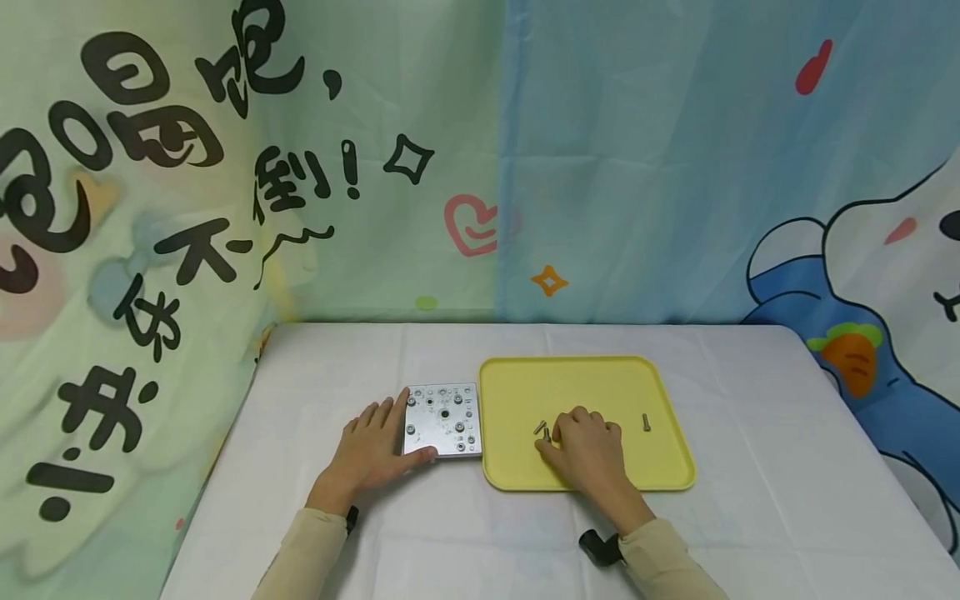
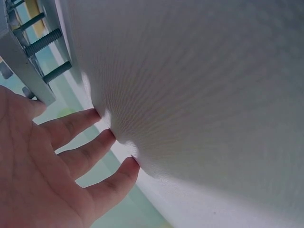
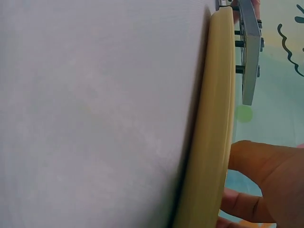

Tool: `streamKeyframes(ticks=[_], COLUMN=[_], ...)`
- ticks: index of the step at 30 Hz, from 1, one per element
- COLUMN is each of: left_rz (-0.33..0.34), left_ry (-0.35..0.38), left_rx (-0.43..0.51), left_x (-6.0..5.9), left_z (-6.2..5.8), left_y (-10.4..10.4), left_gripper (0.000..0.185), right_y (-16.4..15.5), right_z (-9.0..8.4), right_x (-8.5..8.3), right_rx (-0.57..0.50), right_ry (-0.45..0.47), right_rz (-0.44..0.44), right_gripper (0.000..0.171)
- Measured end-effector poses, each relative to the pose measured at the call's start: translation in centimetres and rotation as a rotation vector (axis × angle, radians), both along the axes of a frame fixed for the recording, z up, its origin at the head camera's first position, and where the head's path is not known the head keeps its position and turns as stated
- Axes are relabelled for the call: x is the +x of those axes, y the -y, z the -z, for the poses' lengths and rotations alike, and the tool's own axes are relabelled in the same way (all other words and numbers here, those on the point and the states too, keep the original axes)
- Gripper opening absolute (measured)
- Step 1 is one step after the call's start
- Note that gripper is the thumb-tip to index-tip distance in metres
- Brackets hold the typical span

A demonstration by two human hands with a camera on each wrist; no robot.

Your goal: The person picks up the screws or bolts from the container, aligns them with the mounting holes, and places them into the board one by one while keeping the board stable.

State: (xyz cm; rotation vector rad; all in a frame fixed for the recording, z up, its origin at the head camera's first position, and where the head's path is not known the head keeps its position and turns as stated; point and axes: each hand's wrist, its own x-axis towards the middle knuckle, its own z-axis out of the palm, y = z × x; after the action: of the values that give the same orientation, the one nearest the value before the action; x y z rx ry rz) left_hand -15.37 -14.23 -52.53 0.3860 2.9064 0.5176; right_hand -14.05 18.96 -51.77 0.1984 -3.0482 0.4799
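A square metal plate with several holes and screws lies on the white table, just left of a yellow tray. My left hand lies flat beside the plate, its fingers along the left edge and its thumb against the front edge. In the left wrist view the straight fingers press the cloth below the plate. My right hand is curled inside the tray, thumb and forefinger pinching a small screw. A second screw lies next to it. The right wrist view shows the tray rim and plate.
A lone screw lies in the tray to the right of my right hand. The white tablecloth runs wide on both sides. A printed curtain closes off the back and left. The table's left edge is near my left arm.
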Motion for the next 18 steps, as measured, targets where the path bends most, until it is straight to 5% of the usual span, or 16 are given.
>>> streamKeyframes(ticks=[18], left_rz=[-0.002], left_ry=[0.006], left_rx=[0.001], left_x=[0.01], left_z=[0.00], left_y=[0.00], left_gripper=[0.109], right_y=[-0.19], right_z=[0.24], right_x=[0.07], right_rx=[-0.055], right_ry=[-0.071], right_rz=[-0.048], right_gripper=[0.010])
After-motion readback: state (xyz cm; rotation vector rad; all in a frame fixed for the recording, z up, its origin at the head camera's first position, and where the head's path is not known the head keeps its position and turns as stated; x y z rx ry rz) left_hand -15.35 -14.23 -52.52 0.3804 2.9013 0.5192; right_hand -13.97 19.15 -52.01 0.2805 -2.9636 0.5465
